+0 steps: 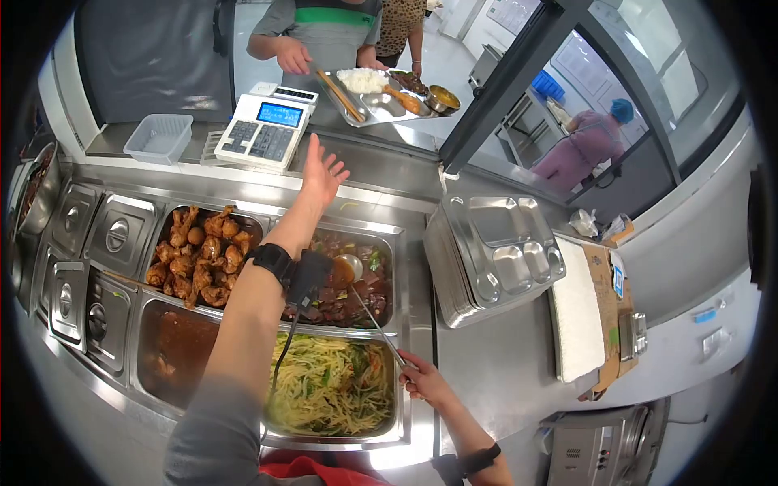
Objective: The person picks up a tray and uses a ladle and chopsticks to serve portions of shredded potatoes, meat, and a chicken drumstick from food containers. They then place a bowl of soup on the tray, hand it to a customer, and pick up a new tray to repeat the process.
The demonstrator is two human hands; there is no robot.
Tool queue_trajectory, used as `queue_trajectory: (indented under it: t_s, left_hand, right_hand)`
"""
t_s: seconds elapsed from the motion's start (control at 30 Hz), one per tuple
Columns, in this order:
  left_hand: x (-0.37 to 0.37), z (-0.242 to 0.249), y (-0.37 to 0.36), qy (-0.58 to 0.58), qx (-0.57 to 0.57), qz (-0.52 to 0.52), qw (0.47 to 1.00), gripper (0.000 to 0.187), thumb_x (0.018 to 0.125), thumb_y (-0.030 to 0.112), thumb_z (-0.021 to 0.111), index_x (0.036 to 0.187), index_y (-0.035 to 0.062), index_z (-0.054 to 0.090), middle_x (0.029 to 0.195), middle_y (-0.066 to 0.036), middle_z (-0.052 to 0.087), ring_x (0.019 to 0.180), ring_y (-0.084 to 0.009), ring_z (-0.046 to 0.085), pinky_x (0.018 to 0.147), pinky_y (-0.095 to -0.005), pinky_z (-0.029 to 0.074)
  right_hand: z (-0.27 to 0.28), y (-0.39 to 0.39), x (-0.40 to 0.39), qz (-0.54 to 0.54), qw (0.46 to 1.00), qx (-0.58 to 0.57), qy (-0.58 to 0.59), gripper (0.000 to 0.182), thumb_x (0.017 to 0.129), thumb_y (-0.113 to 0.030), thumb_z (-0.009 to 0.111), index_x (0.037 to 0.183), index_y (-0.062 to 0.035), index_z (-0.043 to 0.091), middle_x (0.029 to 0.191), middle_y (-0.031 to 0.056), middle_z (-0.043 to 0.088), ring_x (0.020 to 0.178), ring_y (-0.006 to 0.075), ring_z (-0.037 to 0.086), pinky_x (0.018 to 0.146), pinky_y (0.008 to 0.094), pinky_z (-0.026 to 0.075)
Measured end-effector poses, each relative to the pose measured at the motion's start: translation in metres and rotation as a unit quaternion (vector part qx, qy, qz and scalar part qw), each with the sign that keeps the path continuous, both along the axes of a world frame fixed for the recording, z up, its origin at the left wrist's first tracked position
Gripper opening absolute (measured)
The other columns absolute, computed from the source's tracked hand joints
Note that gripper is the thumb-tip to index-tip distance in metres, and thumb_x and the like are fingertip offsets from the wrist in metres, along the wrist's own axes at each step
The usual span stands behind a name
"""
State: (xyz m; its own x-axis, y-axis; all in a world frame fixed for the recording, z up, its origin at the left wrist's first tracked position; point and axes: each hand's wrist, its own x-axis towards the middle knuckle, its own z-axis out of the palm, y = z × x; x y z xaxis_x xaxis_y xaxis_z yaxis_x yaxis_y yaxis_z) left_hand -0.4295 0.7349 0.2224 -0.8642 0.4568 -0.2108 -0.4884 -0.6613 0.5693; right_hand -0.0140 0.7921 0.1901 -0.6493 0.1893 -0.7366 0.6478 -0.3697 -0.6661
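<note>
My left hand (324, 172) is stretched out over the counter edge, palm up with fingers apart, just right of a white payment terminal (263, 130) with a lit blue screen. Nothing lies in it. My right hand (421, 379) is closed round the handle of a metal ladle (379, 328). The ladle's bowl rests in a steel pan of dark meat pieces in sauce (324, 312). Below that pan is one of shredded green vegetables (332, 385). Left of my forearm are a pan of braised drumsticks (198, 259) and a pan of brown sauce (182, 344).
Across the counter a person (324, 40) holds a metal tray (381, 109) with rice, a drumstick, chopsticks and a bowl. Stacked compartment trays (454, 275) stand at right, beside cardboard (608, 300). Lidded pans (117, 231) and a clear plastic box (160, 139) are at left.
</note>
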Motion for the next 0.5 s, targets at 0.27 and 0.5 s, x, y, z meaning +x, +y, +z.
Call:
queue_trajectory:
  t_s: [0.27, 0.5]
  left_hand:
    - [-0.018, 0.008, -0.003, 0.019, 0.037, -0.003, 0.999, 0.095, 0.076, 0.060, 0.049, 0.138, 0.0073, 0.000, 0.139, -0.021, 0.010, 0.125, -0.0357, 0.024, 0.099, -0.0470, 0.027]
    - [-0.024, 0.026, -0.008, 0.010, 0.068, 0.073, 0.995, 0.097, 0.074, 0.061, 0.051, 0.138, 0.0092, -0.001, 0.138, -0.022, 0.010, 0.122, -0.0378, 0.025, 0.096, -0.0489, 0.029]
  right_hand:
    - [0.000, 0.006, -0.001, 0.001, 1.000, -0.006, 0.004, 0.046, 0.086, -0.009, 0.044, 0.131, -0.0121, 0.034, 0.068, 0.0011, 0.048, 0.047, 0.0050, 0.033, 0.039, 0.0176, 0.026]
    - [0.003, 0.008, -0.003, 0.010, 1.000, -0.008, -0.005, 0.046, 0.086, -0.008, 0.043, 0.131, -0.0142, 0.034, 0.071, 0.0011, 0.047, 0.048, 0.0046, 0.033, 0.040, 0.0176, 0.027]
